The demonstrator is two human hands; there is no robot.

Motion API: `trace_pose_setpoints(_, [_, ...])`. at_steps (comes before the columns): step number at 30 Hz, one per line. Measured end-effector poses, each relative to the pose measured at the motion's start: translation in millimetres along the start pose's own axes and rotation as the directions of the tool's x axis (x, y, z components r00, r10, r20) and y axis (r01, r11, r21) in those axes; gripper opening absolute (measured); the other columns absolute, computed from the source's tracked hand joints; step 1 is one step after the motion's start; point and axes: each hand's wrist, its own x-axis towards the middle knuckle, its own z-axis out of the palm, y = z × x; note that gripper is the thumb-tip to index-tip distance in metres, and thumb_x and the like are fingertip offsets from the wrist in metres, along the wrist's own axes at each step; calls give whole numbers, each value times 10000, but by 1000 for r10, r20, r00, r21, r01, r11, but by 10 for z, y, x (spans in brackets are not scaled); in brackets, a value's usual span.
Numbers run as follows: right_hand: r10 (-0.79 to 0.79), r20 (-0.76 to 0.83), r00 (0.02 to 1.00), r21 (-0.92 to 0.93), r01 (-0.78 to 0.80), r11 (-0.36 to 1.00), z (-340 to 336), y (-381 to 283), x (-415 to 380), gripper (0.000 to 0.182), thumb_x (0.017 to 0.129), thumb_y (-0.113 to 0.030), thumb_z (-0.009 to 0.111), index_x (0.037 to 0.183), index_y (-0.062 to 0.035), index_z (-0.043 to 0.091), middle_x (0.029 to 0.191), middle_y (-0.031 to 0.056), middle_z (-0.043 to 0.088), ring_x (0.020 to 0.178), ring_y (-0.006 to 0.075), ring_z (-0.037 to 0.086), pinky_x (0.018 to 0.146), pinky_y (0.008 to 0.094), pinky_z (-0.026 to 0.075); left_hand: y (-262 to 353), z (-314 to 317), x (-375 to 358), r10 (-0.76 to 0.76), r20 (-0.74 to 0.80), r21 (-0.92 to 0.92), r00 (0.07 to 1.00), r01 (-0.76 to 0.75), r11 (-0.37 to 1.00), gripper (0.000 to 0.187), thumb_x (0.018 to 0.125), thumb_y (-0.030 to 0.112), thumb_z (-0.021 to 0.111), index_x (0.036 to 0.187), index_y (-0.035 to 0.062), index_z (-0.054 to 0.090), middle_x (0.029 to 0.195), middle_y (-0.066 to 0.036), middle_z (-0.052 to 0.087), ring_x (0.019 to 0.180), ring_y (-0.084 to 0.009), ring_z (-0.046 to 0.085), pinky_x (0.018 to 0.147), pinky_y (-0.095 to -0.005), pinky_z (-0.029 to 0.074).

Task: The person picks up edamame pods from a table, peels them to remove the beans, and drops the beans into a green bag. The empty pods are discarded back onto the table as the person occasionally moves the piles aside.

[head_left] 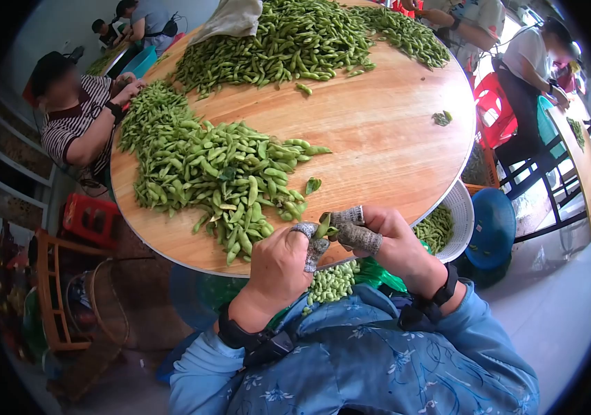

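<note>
My left hand [283, 261] and my right hand [386, 238] meet over the near edge of the round wooden table, closed around one green soybean pod [324, 227]. Grey knitted finger covers wrap the thumb and index finger of both hands. The pod sits between the fingertips, partly hidden by them. Just beyond my left hand lies a heap of soybean pods [219, 166] on the tabletop. Below my hands, shelled green beans [333, 282] rest in a container at my lap, its rim mostly covered by my arms.
A larger pod pile [288, 45] covers the table's far side, with a grey cloth [232, 19] on it. A white basket [463, 220] holding pods stands at right, beside a blue basin [492, 228]. Red stools [92, 220] flank the table. Another person in stripes [86, 114] works at left.
</note>
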Motion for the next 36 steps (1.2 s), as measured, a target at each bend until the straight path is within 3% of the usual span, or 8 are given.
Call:
trace_pose_setpoints(5, [44,4,999,12,-44,999,-7,74,11,259,868,-171,566,1060,4,568,874,-10,603,730,32,504,619,190,407,10,-19,28,130,-33,194,991,-121,974,176,647,11,547,819,6,510,686,-131,523,636,-318,537,533,-411,431])
trace_pose_setpoints(8, [59,-9,998,38,-58,998,-6,66,1,248,867,-185,568,1036,-4,575,855,-6,604,696,36,495,587,187,396,0,-20,17,145,-17,219,989,-138,966,167,660,20,558,821,6,512,690,-128,527,638,-312,541,523,-407,429])
trace_pose_setpoints(11, [57,-38,998,239,-46,970,-65,58,-12,216,857,-139,578,1010,13,572,841,17,609,745,60,537,631,206,439,-14,-4,-11,80,-13,138,997,-78,987,189,724,84,633,865,-15,557,744,-165,589,655,-340,570,551,-403,451])
trace_pose_setpoints(13, [-293,-291,911,-263,218,940,-143,132,-15,205,840,-74,587,1008,40,558,843,57,619,829,102,574,712,230,472,10,-25,-19,67,-31,117,997,-63,991,193,721,87,638,864,-14,557,743,-164,589,651,-340,570,549,-401,450])
trace_pose_setpoints(15, [-282,-363,888,-504,67,861,-284,62,-47,197,838,-52,582,993,69,561,914,105,628,883,119,580,769,247,476,17,-13,-22,49,-53,93,997,-44,995,197,719,90,643,863,-13,558,741,-164,590,647,-339,570,546,-399,449])
trace_pose_setpoints(17, [-254,-274,928,-249,186,950,-304,102,-65,226,852,-92,578,1019,60,569,932,72,626,862,93,569,741,241,470,14,15,-4,90,-57,116,994,-83,990,194,723,101,643,861,-6,560,738,-157,590,643,-332,570,543,-395,447])
trace_pose_setpoints(20, [11,-88,996,-23,-13,1000,-79,-33,-129,258,874,-173,561,1055,9,583,911,7,614,775,55,533,657,191,421,58,26,35,111,-9,150,994,-109,983,186,712,86,632,860,-1,561,747,-148,592,646,-322,573,541,-393,449])
trace_pose_setpoints(36, [61,-27,998,80,-59,995,-8,116,-12,221,866,-239,572,919,-25,593,760,-18,584,648,40,501,581,192,404,28,31,11,228,-16,278,974,-214,936,113,685,31,521,797,20,515,665,-74,493,613,-238,520,487,-348,423])
